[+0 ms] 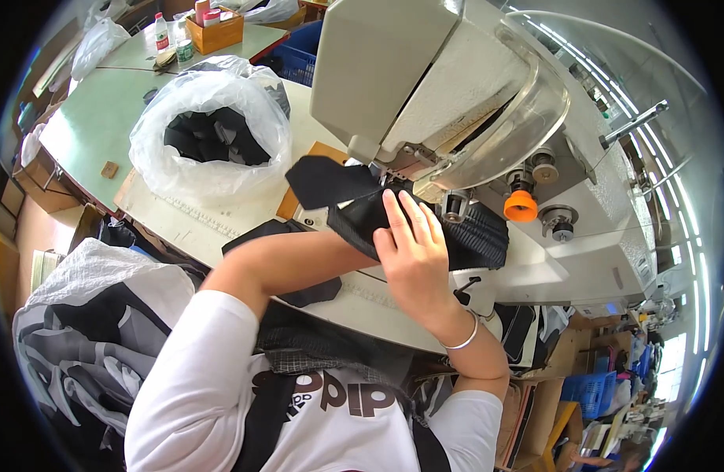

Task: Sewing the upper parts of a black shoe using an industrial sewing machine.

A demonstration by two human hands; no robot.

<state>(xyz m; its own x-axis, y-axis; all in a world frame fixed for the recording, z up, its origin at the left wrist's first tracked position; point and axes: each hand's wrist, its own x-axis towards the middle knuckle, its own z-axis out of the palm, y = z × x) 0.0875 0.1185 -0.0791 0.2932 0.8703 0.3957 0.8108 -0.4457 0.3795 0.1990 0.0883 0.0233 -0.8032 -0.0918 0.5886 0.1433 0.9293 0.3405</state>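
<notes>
A black fabric piece [354, 224] lies under the presser area of a white sewing machine [464, 86]. Its pointed flap [326, 181] sticks out to the left, and a ribbed part [484, 240] bunches up on the right. My right hand [413, 248] rests on the fabric with fingers stretched out, close below the needle area. From the left my left forearm [307, 263] reaches in to the same fabric, which hides my left hand and its fingers. Other black cut pieces [318, 293] lie on the machine table beneath that forearm.
A white plastic bag [153, 157] of black pieces stands left of the machine. Another open bag [86, 267] of grey and black cloth sits lower left. An orange knob [521, 206] juts from the machine. A wooden box [215, 33] and a bottle [161, 33] stand on the green table [86, 130].
</notes>
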